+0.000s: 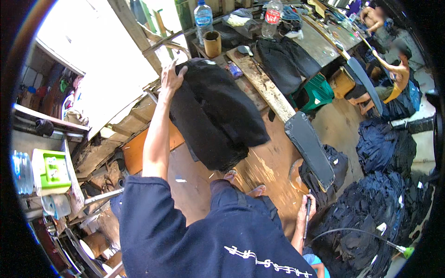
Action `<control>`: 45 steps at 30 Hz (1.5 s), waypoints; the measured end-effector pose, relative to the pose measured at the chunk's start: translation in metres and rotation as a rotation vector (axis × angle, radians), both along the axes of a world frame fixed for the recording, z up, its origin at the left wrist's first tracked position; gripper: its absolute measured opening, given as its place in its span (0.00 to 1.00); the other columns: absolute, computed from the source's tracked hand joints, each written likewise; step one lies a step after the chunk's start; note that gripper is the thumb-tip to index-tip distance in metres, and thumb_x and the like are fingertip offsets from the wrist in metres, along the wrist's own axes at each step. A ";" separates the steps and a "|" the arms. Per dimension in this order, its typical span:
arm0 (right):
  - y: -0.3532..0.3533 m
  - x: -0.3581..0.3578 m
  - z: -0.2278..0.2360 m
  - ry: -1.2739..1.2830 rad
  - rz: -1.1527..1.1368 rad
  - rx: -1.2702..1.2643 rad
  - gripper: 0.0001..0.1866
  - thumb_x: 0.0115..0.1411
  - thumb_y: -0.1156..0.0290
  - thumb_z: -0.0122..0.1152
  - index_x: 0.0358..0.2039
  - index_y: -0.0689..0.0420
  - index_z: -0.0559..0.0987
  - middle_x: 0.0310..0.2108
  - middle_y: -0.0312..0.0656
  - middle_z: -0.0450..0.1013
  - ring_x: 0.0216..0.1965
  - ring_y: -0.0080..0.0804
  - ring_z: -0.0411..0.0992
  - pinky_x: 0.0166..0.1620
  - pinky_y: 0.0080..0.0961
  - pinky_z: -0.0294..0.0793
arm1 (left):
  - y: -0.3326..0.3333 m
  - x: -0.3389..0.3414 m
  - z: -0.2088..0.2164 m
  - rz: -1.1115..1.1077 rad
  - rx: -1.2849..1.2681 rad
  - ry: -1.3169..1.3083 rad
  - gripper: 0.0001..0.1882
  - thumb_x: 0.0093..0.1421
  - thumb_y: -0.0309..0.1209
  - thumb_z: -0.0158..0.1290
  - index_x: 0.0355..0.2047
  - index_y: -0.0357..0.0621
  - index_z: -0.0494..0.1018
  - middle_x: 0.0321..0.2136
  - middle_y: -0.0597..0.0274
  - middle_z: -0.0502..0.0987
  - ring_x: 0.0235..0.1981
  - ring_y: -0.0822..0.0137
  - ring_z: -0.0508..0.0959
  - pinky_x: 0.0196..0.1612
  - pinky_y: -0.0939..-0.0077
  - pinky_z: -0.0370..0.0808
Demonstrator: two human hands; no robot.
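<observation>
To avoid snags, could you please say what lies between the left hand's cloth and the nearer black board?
In the head view, brown floor shows in the gap between the cloth and the black board.

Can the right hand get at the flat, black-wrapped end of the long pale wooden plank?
Probably yes: the right hand appears just below the flat, black-wrapped end, nothing visible between, though depth is hard to judge. It holds a slim, dark, pen-shaped tool, so its grip isn't free.

A head-worn fisheye looks down and forward — from near — at both hands (171, 81).
</observation>
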State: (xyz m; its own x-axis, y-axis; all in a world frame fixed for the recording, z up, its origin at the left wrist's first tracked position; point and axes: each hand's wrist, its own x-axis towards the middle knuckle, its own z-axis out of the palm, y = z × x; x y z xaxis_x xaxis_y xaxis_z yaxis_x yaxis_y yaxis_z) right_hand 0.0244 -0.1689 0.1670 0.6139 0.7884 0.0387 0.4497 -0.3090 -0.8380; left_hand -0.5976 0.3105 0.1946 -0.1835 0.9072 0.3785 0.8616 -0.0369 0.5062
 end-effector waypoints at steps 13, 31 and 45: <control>-0.087 0.061 -0.058 0.179 -0.361 0.038 0.20 0.77 0.57 0.61 0.56 0.61 0.80 0.49 0.46 0.82 0.50 0.36 0.82 0.58 0.35 0.80 | -0.296 0.432 -0.190 -1.445 -1.065 -0.321 0.45 0.68 0.58 0.60 0.72 0.37 0.65 0.69 0.37 0.72 0.70 0.40 0.72 0.73 0.50 0.68; -0.095 0.363 -0.146 0.224 -0.765 0.002 0.14 0.77 0.65 0.62 0.53 0.62 0.80 0.46 0.45 0.84 0.52 0.32 0.81 0.59 0.30 0.77 | -0.247 0.980 -0.247 -0.873 -0.969 -0.191 0.36 0.57 0.44 0.73 0.58 0.33 0.74 0.58 0.39 0.80 0.60 0.47 0.80 0.62 0.59 0.77; -0.058 0.430 -0.112 0.109 -0.716 0.154 0.17 0.66 0.69 0.75 0.52 0.58 0.81 0.49 0.41 0.82 0.50 0.31 0.79 0.57 0.30 0.77 | -0.319 0.998 -0.242 -1.202 -0.611 -0.155 0.19 0.61 0.23 0.59 0.52 0.48 0.74 0.40 0.42 0.81 0.43 0.35 0.81 0.44 0.42 0.77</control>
